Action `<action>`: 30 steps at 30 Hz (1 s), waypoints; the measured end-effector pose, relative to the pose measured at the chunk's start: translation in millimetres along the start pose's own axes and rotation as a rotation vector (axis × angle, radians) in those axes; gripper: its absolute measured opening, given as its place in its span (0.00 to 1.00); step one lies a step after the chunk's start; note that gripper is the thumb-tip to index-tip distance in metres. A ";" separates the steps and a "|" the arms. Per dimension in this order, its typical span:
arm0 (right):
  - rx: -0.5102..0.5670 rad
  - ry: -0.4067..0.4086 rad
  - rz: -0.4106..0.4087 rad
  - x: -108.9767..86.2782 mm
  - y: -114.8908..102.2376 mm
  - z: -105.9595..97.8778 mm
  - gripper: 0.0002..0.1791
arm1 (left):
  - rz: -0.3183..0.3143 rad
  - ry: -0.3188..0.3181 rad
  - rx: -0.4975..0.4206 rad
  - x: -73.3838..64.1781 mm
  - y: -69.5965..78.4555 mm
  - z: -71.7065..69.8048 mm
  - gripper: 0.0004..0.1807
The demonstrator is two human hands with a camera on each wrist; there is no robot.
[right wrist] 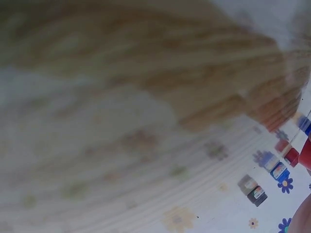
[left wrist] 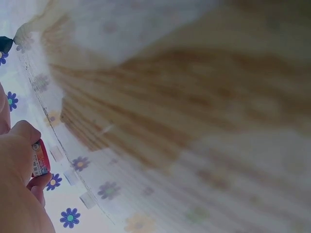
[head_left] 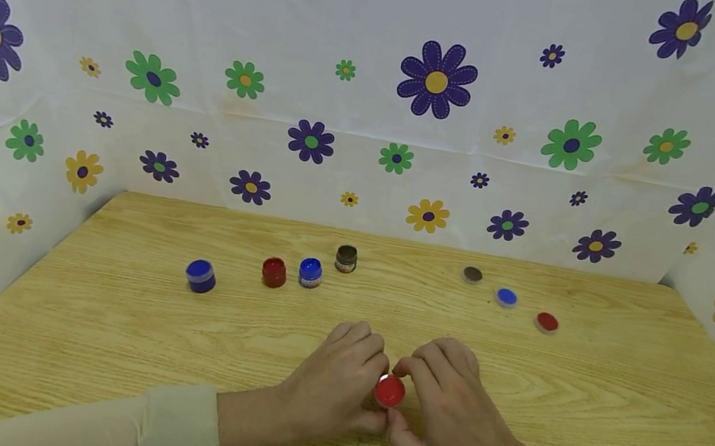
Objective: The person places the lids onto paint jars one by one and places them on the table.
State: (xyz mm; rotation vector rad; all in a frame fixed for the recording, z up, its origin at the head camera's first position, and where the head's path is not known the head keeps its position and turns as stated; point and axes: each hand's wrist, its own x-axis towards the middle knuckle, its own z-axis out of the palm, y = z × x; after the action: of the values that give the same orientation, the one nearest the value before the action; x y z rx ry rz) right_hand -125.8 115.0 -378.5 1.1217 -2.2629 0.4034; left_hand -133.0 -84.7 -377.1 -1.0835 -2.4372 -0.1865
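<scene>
A small red paint jar (head_left: 389,391) stands between both hands near the front of the table. My left hand (head_left: 337,382) grips it from the left, fingers curled behind it and thumb in front. From the right, my right hand (head_left: 450,410) pinches it at the rim with index finger and thumb. In the left wrist view the labelled side of the jar (left wrist: 41,159) shows between a thumb and a finger. The right wrist view catches only a red part of the jar (right wrist: 306,154) at its edge. I cannot tell whether its lid is on.
Further back stand a lidded dark blue jar (head_left: 201,276) and open jars of dark red (head_left: 274,272), blue (head_left: 311,273) and black (head_left: 346,258) paint. Three loose lids, dark (head_left: 472,275), blue (head_left: 506,298) and red (head_left: 547,323), lie back right. A flowered cloth (head_left: 361,108) hangs behind the wooden table (head_left: 129,312).
</scene>
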 end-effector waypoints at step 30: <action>-0.057 0.049 -0.011 0.4 -0.3 2.2 0.15 | 0.024 0.026 0.030 -0.1 -2.0 1.1 0.23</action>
State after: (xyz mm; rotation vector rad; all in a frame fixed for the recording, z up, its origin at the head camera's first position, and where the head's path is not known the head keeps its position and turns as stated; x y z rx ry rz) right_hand -126.5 113.5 -380.0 1.0837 -2.2103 0.3559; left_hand -134.8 -85.8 -378.0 -1.0898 -2.3952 -0.1551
